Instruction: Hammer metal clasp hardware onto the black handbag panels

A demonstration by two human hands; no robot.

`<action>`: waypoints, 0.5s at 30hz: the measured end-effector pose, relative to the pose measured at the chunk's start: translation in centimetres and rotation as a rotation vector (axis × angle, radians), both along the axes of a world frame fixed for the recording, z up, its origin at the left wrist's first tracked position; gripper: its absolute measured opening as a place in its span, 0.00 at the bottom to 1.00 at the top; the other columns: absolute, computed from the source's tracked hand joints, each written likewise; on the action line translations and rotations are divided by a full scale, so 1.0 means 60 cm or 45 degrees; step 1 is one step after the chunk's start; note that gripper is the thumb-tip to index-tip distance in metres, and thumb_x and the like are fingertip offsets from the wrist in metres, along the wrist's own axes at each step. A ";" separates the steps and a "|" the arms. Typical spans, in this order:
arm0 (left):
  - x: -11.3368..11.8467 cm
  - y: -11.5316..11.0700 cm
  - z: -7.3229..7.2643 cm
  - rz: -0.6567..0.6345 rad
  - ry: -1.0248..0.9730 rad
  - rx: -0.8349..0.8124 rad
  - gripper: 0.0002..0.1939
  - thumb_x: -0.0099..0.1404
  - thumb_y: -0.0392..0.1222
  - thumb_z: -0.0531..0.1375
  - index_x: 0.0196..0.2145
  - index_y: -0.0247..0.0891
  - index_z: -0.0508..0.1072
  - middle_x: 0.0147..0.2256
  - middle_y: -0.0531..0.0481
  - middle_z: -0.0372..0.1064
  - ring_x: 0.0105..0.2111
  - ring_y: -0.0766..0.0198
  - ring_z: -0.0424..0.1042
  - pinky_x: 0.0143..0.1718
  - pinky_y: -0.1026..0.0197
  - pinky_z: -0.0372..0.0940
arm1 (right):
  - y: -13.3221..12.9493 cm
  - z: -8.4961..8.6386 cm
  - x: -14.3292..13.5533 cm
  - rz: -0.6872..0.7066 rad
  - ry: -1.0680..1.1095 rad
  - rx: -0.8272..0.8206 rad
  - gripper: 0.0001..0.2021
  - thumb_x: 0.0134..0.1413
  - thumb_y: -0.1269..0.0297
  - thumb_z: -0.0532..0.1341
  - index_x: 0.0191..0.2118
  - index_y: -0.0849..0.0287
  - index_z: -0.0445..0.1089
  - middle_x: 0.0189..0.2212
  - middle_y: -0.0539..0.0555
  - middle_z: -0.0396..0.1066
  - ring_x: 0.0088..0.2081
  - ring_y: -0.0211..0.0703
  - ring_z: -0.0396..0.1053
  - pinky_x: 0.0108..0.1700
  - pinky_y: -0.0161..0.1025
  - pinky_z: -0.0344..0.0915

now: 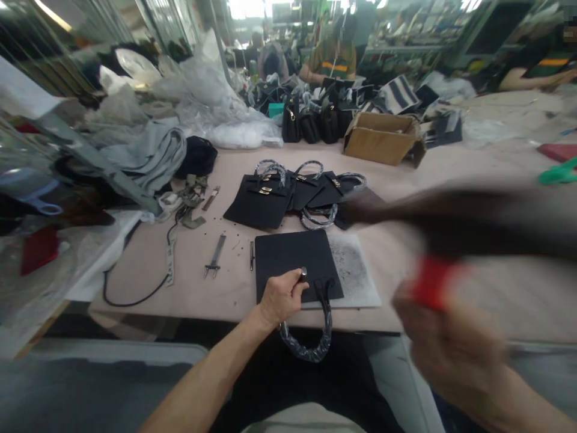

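A flat black bag panel (288, 249) lies at the table's front edge, partly over a white, dark-speckled board (356, 270). My left hand (282, 296) is closed around a small metal punch (303, 274), its round top showing, held upright on the panel. A plastic-wrapped handle (309, 349) joins the panel and hangs over the edge toward me. Raised at the right, my right hand (451, 343) grips a hammer (478, 222) with red on its handle; both are smeared by motion. The punch's lower end is hidden by my left fingers.
Behind the panel lie several black bag panels (261, 207) with wrapped handles and metal fittings. A metal tool with two prongs (215, 255) and a thin rod (251, 255) lie left. Farther back are a cardboard box (383, 141), black bags (311, 123) and plastic wrapping (243, 129). People sit beyond.
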State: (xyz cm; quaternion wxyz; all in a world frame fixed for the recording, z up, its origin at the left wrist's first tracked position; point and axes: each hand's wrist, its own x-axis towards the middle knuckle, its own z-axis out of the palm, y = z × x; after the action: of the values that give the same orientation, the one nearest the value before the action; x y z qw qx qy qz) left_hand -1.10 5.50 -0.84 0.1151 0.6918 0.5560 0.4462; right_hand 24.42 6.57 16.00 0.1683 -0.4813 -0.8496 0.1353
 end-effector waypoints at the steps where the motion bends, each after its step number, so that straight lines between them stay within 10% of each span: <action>1: 0.000 0.000 0.000 0.003 0.006 -0.010 0.03 0.67 0.36 0.58 0.36 0.39 0.72 0.30 0.48 0.76 0.31 0.60 0.79 0.33 0.63 0.72 | 0.000 -0.012 -0.002 0.039 -0.053 -0.036 0.19 0.67 0.48 0.49 0.28 0.53 0.64 0.17 0.53 0.64 0.18 0.43 0.58 0.23 0.40 0.48; 8: -0.006 -0.001 -0.001 -0.034 -0.061 -0.094 0.04 0.68 0.36 0.58 0.39 0.38 0.73 0.34 0.47 0.77 0.34 0.61 0.79 0.38 0.63 0.72 | 0.058 -0.059 -0.046 -0.074 -0.313 -0.251 0.18 0.70 0.54 0.45 0.34 0.56 0.65 0.24 0.53 0.71 0.24 0.43 0.66 0.28 0.39 0.51; 15: -0.020 -0.003 0.017 -0.169 -0.178 -0.270 0.09 0.69 0.37 0.60 0.46 0.39 0.75 0.40 0.48 0.79 0.39 0.62 0.79 0.45 0.61 0.73 | 0.111 -0.173 -0.132 -0.210 -0.352 -0.416 0.17 0.64 0.50 0.59 0.43 0.62 0.71 0.37 0.64 0.78 0.38 0.52 0.76 0.34 0.40 0.58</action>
State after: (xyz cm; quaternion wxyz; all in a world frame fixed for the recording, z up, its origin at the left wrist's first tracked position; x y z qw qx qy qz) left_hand -2.29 5.33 0.20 0.2552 0.6782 0.5437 0.4234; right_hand 16.48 13.25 5.60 -0.0194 -0.5838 -0.7892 0.1896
